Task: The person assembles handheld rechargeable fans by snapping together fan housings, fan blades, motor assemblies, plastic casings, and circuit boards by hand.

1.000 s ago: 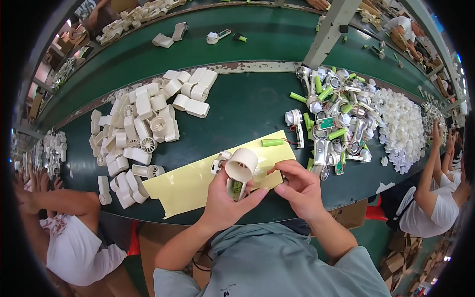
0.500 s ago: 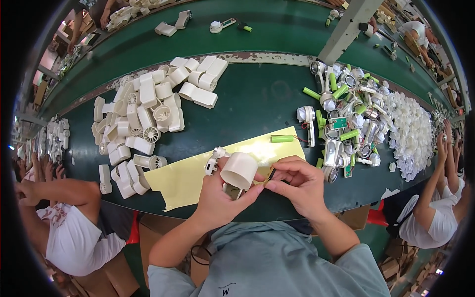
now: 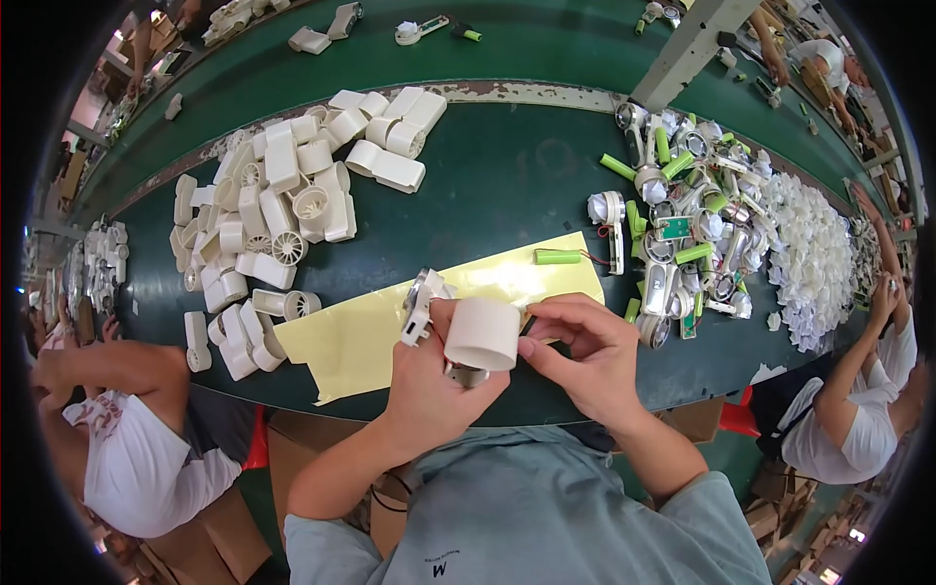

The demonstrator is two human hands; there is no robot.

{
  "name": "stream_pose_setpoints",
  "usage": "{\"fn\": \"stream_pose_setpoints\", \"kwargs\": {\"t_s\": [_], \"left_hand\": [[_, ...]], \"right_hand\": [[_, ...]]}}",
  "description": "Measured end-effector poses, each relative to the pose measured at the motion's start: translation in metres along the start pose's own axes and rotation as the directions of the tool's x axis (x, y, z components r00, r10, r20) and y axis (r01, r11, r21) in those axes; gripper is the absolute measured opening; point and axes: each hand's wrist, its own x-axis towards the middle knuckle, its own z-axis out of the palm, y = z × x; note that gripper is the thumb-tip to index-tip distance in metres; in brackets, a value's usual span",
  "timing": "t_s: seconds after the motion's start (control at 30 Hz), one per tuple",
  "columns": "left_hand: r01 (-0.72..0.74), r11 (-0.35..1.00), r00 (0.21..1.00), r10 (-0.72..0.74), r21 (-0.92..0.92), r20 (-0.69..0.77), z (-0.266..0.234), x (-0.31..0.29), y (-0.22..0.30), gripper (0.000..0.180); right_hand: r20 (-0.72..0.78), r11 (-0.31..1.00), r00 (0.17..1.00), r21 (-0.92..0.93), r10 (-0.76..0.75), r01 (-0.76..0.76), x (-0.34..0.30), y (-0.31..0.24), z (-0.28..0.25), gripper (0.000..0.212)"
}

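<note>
My left hand (image 3: 434,380) is closed around a cream plastic housing (image 3: 485,333) with a wide cylindrical end that faces up toward me. Beside the thumb, a white and silver inner part (image 3: 421,307) sticks out on the left of the same hand; how it joins the housing is hidden. My right hand (image 3: 585,356) is at the housing's right edge, fingers curled with thumb and forefinger close to the rim. Whatever its fingertips grip cannot be made out. Under both hands lies a yellow sheet (image 3: 356,351), with a green battery cell (image 3: 556,256) on its far right part.
Cream housings (image 3: 283,161) are heaped at left. At right lie fan assemblies with green cells (image 3: 673,229) and a pile of white crumpled pieces (image 3: 809,263). A metal post (image 3: 687,58) stands behind. People sit on both sides; a green belt (image 3: 526,49) runs beyond the table.
The housing has turned and shifted slightly right, toward my right hand. The small dark piece seen at my right fingertips no longer shows. The whole view has shifted slightly.
</note>
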Motion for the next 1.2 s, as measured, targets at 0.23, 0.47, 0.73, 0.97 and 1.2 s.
{"fn": "stream_pose_setpoints", "kwargs": {"t_s": [0.23,0.47,0.73,0.97,1.2], "left_hand": [[0.054,0.998,0.998,-0.054,-0.012,-0.025,-0.004,0.0,-0.005,0.04],[0.204,0.957,0.979,-0.204,-0.207,0.022,-0.008,0.006,0.006,0.033],[0.162,0.92,0.986,-0.166,-0.357,0.022,-0.006,0.006,0.001,0.023],[0.168,0.877,0.982,-0.189,-0.45,-0.003,-0.008,0.006,-0.005,0.026],[-0.027,0.995,0.999,0.024,-0.099,-0.034,-0.005,0.0,-0.011,0.043]], "right_hand": [[0.057,1.0,0.998,0.027,-0.008,0.007,-0.003,-0.006,0.005,0.042],[0.043,0.991,0.998,0.133,-0.037,0.031,-0.005,0.002,-0.003,0.041],[0.031,0.996,1.0,0.085,0.003,-0.006,-0.004,0.002,-0.001,0.032],[0.038,0.997,0.999,0.063,0.034,-0.037,-0.003,0.0,-0.003,0.033],[-0.094,0.995,0.994,-0.088,-0.054,0.045,0.0,0.006,-0.001,0.026]]}}
